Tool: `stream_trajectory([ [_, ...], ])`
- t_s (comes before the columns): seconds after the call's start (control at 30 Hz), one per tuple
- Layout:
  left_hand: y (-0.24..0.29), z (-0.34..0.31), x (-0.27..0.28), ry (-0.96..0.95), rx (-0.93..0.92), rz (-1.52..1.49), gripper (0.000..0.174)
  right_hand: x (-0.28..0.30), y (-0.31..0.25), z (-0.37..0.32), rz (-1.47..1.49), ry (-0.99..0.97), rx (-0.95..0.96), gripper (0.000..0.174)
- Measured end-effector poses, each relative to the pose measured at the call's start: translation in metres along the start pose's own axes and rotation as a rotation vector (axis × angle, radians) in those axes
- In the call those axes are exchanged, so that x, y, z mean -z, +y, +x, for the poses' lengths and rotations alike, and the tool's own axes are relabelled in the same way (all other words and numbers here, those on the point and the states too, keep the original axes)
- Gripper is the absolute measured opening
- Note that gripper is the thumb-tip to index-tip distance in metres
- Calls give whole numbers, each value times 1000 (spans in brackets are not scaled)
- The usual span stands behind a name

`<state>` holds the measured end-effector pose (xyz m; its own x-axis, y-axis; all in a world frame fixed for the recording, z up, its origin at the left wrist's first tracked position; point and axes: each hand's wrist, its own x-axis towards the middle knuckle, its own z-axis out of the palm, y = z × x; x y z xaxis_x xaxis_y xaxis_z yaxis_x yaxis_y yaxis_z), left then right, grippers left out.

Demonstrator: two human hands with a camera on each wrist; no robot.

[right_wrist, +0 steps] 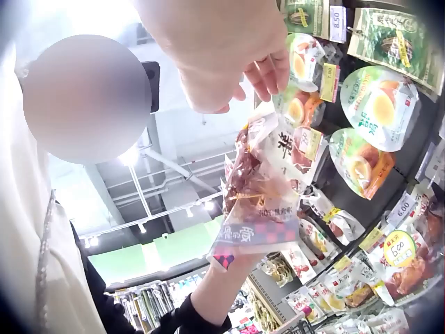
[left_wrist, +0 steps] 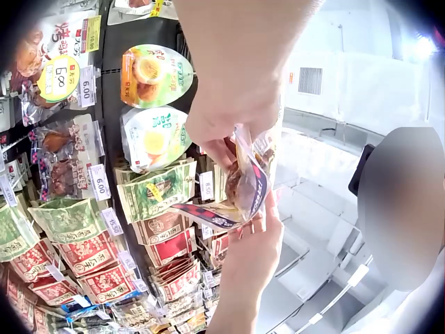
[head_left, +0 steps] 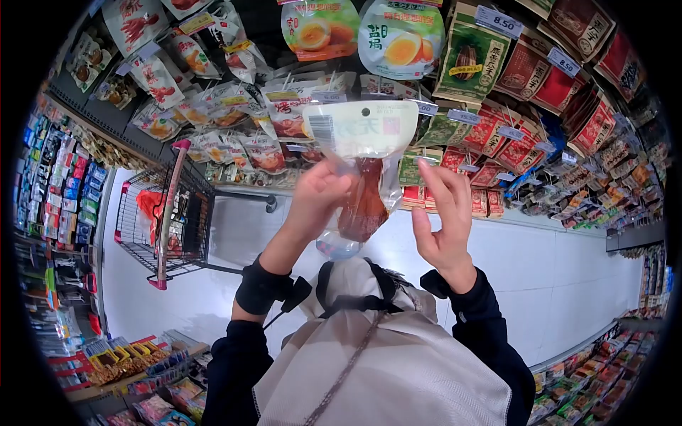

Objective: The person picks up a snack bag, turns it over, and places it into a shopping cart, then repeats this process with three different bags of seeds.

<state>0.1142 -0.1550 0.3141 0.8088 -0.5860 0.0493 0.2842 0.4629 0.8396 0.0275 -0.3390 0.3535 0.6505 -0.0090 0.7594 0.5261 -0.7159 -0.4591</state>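
A clear plastic meat pack [head_left: 366,192], with a brown drumstick-shaped piece inside and a pale header with a hang hole and barcode, is held up in front of the shelves. My left hand [head_left: 320,202] grips its left side, the thumb on the near face. In the right wrist view the meat pack [right_wrist: 261,184] hides most of the left hand, and its lower band is checkered. My right hand [head_left: 449,220] is just right of the pack, fingers extended and apart. The left wrist view has my left hand [left_wrist: 233,104] pinching the pack's edge.
Snack packs hang on the shelf ahead, including egg packs [head_left: 401,39], green pouches [head_left: 465,57] and red pouches [head_left: 526,78], with price tags [head_left: 499,21]. A shopping cart [head_left: 167,220] holding a red item stands at left on the white floor [head_left: 540,277]. More shelves line the aisle behind.
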Motion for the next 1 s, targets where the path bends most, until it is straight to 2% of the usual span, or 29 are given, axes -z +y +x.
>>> stream_trajectory([
  [0.07,2,-2,-6,-26,15,-8,35,3,-9,9,-83,-4,33,53],
  [0.27,-3,-6,2,-149,13,-2,26,4,-23,21,-207,-25,85,59],
  [0.37,-7,-9,2,-95,-13,35,22,1,-24,22,-223,-25,69,60],
  [0.57,-3,-14,-3,-128,-29,34,21,-2,-23,20,-218,-27,62,60],
  [0.87,-6,-17,-5,-70,-40,62,20,4,-17,15,-172,39,50,60],
  [0.97,-13,-16,11,-122,-11,31,50,5,-16,13,-174,38,46,59],
  [1.0,-13,-16,12,-124,-15,38,50,5,-15,13,-177,39,51,59],
])
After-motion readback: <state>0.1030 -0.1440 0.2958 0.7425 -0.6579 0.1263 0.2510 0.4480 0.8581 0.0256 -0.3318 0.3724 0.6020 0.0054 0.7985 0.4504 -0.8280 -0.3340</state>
